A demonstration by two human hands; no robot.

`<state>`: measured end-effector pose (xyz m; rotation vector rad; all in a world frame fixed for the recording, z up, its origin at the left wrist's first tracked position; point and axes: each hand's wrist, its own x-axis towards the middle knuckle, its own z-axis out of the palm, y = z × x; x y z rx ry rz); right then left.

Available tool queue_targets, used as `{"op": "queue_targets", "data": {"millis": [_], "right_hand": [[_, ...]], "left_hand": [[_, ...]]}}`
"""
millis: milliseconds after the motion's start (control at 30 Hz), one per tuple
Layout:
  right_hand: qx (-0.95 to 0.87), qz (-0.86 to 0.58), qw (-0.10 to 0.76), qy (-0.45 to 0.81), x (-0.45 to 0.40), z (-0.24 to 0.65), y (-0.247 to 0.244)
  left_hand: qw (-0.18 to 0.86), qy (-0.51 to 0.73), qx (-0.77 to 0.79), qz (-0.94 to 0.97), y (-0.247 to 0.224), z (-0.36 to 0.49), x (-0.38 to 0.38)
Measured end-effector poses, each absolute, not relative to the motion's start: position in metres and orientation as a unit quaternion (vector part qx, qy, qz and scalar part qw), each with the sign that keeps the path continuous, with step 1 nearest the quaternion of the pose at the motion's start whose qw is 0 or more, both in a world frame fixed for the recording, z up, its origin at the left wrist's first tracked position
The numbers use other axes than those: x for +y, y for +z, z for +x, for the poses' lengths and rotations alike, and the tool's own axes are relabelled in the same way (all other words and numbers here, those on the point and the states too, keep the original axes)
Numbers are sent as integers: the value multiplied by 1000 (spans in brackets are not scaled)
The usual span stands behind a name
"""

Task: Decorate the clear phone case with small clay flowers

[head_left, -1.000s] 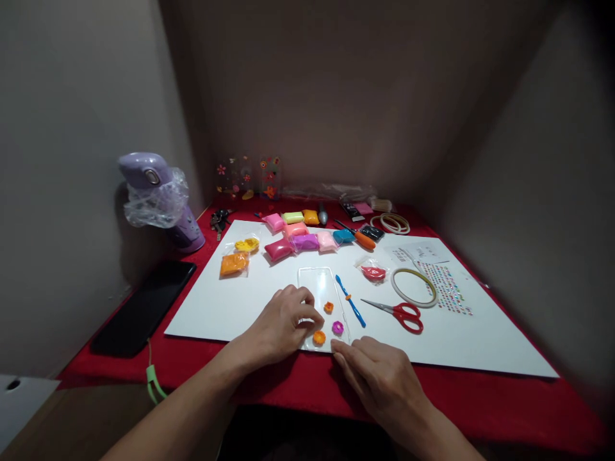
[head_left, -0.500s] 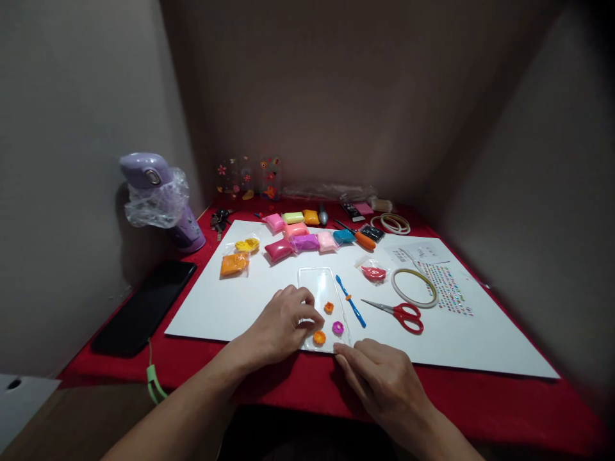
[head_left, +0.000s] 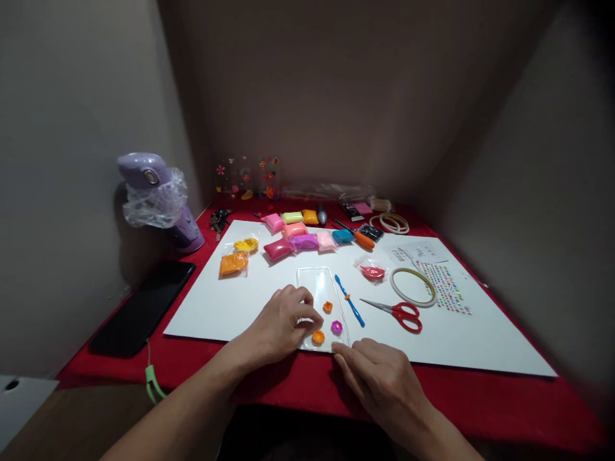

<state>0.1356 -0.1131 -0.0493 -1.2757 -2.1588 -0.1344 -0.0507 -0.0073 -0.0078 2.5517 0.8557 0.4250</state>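
A clear phone case (head_left: 314,285) lies on the white board, with two orange clay flowers (head_left: 318,337) and a purple clay flower (head_left: 337,327) on its lower half. Over the left side of the case, my left hand (head_left: 283,323) is closed, its fingers curled and their tips beside the lower orange flower. What those fingertips hold, if anything, is hidden. My right hand (head_left: 384,378) grips the near right corner of the case between thumb and bent fingers. Just right of the case lies a blue modelling tool (head_left: 350,301).
Red-handled scissors (head_left: 406,317), a tape roll (head_left: 413,287) and a gem sticker sheet (head_left: 444,288) lie to the right. Several coloured clay packets (head_left: 305,242) sit at the back of the white board (head_left: 211,314). A black phone (head_left: 144,307) and purple bottle (head_left: 185,227) stand left.
Both hands keep almost the same pose on the case. The whole view has shifted very slightly; the flowers stay in place on the case.
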Motion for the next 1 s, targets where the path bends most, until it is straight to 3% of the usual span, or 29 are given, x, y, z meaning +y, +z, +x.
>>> {"op": "queue_targets", "data": {"millis": [567, 833, 1000], "right_hand": [[-822, -483, 299, -48, -112, 137, -53], [-805, -480, 348, 28, -117, 139, -44], [-807, -483, 339, 12, -117, 140, -47]], "left_hand": [[205, 149, 309, 917, -9, -51, -7], [211, 153, 307, 915, -8, -52, -8], [208, 155, 308, 916, -9, -52, -8]]}}
